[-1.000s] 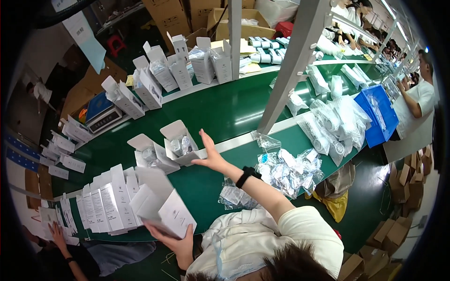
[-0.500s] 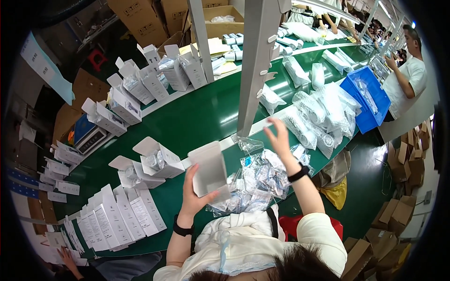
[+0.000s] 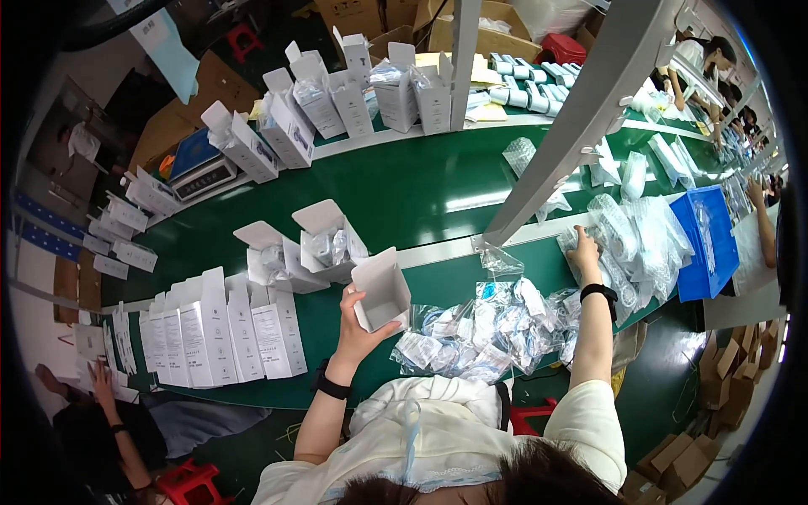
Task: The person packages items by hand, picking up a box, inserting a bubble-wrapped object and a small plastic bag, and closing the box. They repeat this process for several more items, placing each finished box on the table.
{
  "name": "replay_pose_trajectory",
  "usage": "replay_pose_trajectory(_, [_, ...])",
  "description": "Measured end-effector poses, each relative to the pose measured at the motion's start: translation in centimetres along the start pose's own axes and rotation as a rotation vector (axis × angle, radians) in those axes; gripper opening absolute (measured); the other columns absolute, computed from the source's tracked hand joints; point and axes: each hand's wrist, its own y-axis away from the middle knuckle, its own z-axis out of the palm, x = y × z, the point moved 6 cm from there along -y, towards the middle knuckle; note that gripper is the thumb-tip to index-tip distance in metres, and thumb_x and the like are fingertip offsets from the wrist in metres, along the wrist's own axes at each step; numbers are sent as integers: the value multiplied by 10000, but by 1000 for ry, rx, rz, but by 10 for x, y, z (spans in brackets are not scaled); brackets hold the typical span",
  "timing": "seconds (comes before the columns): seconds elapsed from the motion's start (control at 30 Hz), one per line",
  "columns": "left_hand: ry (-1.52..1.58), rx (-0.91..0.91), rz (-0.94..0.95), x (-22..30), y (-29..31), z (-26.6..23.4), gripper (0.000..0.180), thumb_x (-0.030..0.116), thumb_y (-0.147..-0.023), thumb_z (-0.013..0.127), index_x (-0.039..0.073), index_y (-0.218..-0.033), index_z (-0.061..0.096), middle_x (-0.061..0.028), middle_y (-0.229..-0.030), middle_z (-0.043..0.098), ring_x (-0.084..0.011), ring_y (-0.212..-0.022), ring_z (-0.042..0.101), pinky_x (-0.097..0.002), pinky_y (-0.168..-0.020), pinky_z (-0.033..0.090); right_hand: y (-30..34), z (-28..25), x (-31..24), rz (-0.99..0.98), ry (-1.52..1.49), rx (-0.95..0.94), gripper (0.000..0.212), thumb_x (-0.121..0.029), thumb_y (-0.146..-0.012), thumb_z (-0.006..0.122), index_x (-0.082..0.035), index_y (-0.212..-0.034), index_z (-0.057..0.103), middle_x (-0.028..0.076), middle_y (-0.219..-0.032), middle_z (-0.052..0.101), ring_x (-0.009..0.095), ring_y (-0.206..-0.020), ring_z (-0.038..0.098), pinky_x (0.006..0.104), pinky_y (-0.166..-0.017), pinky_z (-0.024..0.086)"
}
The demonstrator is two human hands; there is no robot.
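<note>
Left hand [image 3: 360, 330]'s gripping the open white box [image 3: 384, 295], holding it right beside the clear bags [image 3: 501, 328]. Right hand [image 3: 585, 252]'s sitting by the bubble-wrapped pieces [image 3: 655, 242], can't tell if it's gripping; they're overlapping loosely, so tugging one could be sending neighbours sliding imo

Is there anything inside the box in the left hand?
No, the box in the left hand has its open end toward the camera and shows only bare inner walls.
</note>
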Motion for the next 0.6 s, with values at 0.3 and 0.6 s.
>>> replay_pose_trajectory(0.3, [117,156,12,11,-2,21,774,87,-581,800,112,-1070,201,-226,-1259,318,-325,-1107,430,-413,-897,387,107,-185,-124,-398,-1462,331,451,-20,-814,516,-37,-1237,362,97,-1099,502,173,-978,511,278,-837,406])
replay_pose_trajectory(0.6, [-8,242,-15,18,4,30,758,82,-587,799,84,-1070,215,-212,-1259,296,-316,-1104,405,-387,-917,344,208,-125,-289,-275,-1620,335,442,-70,-815,573,-27,-1203,365,100,-1111,474,202,-993,483,290,-869,378])
